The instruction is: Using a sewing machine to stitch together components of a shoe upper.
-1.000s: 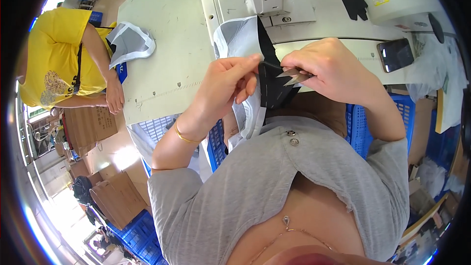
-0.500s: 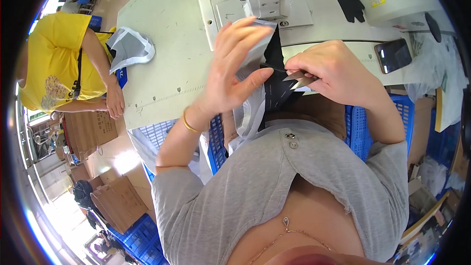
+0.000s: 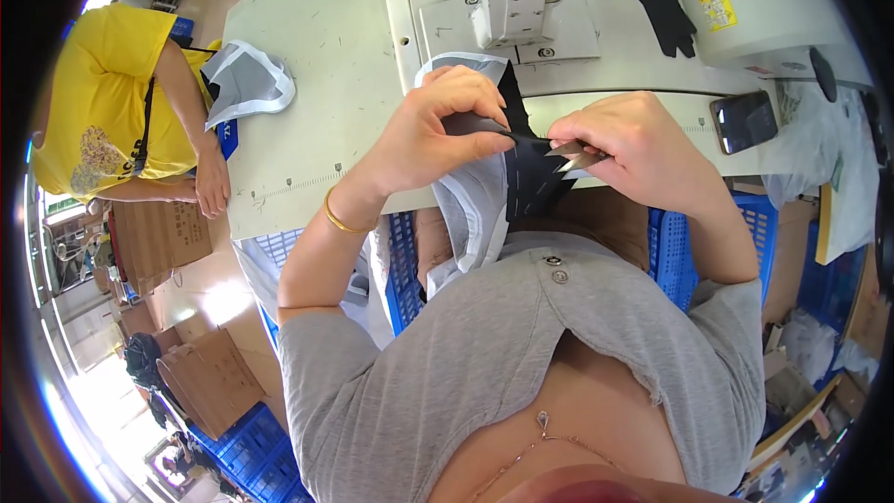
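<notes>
Between my hands, at the table's front edge, stretches a black fabric piece (image 3: pixel 533 182) with pale stitch marks, joined to grey-and-white fabric (image 3: pixel 473 210) that hangs toward my lap. Thumb and fingers of my left hand (image 3: pixel 433 130) are closed in a pinch on the black fabric. My right hand (image 3: pixel 643 144) is closed around small metal thread snips (image 3: pixel 582 160), whose blades point left beneath its fingers. Its thumb and forefinger also pinch the black fabric's edge. The snips' handle is mostly hidden in the palm.
Beyond my hands stands a sewing machine head (image 3: pixel 512 9). A phone (image 3: pixel 745 121) and a black glove (image 3: pixel 661 9) lie to the right. At the left, a person in yellow (image 3: pixel 116 102) stands by a grey-and-white fabric piece (image 3: pixel 250 84). Blue crates (image 3: pixel 672 256) sit below the table.
My left hand was raised with fingers spread and blurred; it has come down and closed on the black fabric. My right hand keeps the snips, slightly lower.
</notes>
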Demonstrator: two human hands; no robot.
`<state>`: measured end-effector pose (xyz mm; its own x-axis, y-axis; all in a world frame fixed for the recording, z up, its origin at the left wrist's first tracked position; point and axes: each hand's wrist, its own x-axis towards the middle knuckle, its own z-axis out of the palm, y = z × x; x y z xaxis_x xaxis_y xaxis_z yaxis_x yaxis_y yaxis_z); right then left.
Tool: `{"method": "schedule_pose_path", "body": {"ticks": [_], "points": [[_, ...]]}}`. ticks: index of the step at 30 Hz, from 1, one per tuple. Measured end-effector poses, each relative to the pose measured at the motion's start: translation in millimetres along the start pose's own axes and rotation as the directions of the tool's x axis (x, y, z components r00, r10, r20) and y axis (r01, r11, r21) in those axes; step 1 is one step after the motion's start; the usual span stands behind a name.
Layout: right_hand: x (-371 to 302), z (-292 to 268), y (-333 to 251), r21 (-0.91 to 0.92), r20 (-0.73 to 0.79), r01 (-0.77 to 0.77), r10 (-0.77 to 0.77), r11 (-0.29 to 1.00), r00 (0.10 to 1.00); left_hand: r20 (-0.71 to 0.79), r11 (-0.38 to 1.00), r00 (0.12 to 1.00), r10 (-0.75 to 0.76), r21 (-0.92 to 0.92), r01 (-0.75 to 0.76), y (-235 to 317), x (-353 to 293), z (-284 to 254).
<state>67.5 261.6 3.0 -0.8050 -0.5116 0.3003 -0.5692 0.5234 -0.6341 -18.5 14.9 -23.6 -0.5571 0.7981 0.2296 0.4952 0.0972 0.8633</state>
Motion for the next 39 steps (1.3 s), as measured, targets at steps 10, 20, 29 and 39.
{"method": "schedule_pose_path", "body": {"ticks": [10,20,29,39], "points": [[17,26,-20,0.283,-0.332,-0.104,0.199,0.954,0.922,0.027,0.999,0.999,-0.024,-0.027,0.025,37,28,-58],[69,30,-18,0.701,-0.527,-0.09,0.599,0.708,0.603,0.219,0.905,0.878,-0.426,0.094,0.415,39,122,-119],[67,24,-8,0.766,-0.523,0.011,0.615,0.642,0.59,0.124,0.848,0.951,-0.282,0.496,0.186,31,121,-132],[72,32,-9,0.792,-0.524,0.078,0.61,0.605,0.594,0.028,0.731,0.951,-0.307,0.648,0.216,16,146,-149]]}}
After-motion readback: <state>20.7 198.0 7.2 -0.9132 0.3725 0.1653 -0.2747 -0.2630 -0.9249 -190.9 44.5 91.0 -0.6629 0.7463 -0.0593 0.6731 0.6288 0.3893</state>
